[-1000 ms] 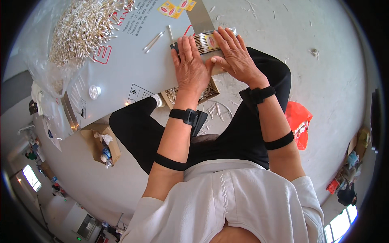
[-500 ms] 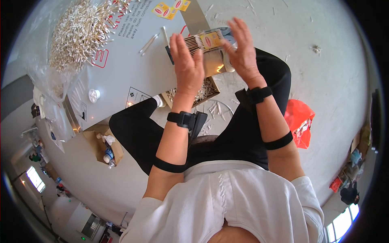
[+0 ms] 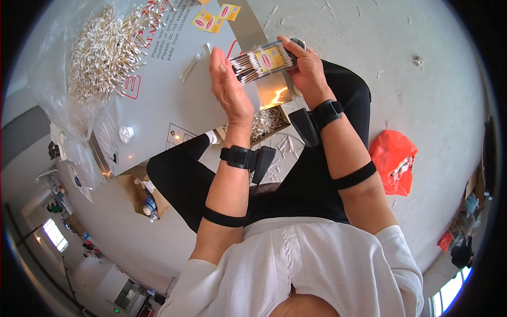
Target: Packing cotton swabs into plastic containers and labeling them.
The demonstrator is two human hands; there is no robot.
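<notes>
A clear flat pack of cotton swabs (image 3: 256, 64) with a yellow label lies tilted between my hands, above the edge of the grey sheet-covered table. My right hand (image 3: 308, 71) grips its dark right end, thumb across the top and the other fingers partly hidden behind. My left hand (image 3: 231, 92) presses against the left end, its fingers close together and fairly straight. Beyond my left fingertips, a few loose cotton swabs (image 3: 190, 68) rest on the table (image 3: 158, 111). Some yellow labels (image 3: 207, 22) are farther back.
A big heap of loose swabs (image 3: 103, 55) fills a clear plastic bag at the left. Nearby stands a small white round container (image 3: 126, 134). Below the table edge sits a carton of swabs (image 3: 268, 124); a red bag (image 3: 393, 161) lies on the floor at right.
Both hands were spread apart around the pack. They have closed in on its two ends, the right one gripping it, and the pack has shifted slightly nearer.
</notes>
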